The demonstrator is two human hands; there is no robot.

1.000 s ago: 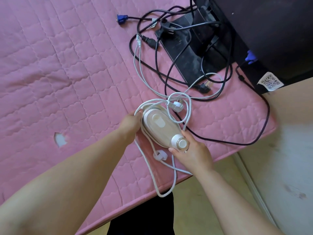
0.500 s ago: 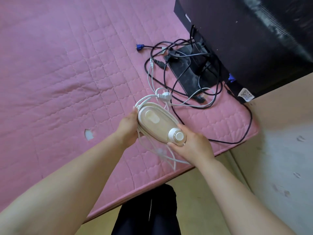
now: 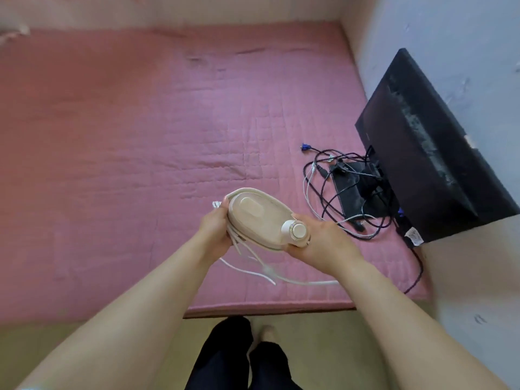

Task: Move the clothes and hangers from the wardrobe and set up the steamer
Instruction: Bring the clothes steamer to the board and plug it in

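Steamer (image 3: pixel 260 218), cream-coloured and oval, sits lifted above the near part of a pink quilted mattress (image 3: pixel 126 153), held between a person's two bare hands as seen from the head camera. The left hand (image 3: pixel 215 229) grasps the far, rounded end, its fingers curled under the body and the thumb tip on the rim. The right hand (image 3: pixel 323 242) cups the near end from below, fingers wrapped around it just beside a round white dial (image 3: pixel 295 230) that faces up. A white cord (image 3: pixel 270 273) hangs in loose loops from under the steamer and trails across the mattress toward the right forearm; part of it appears bunched under the left hand's fingers.

To the right, well apart from the steamer, a tangle of black and grey cables (image 3: pixel 340 190) lies on the mattress, one ending in a blue plug (image 3: pixel 305 147). The cables gather around the flat base of a black monitor (image 3: pixel 430 153) that stands at the mattress's right edge against a pale wall (image 3: pixel 450 38). Below the mattress edge, the person's dark trousers (image 3: pixel 239 358) show above a yellowish floor (image 3: pixel 323 347).
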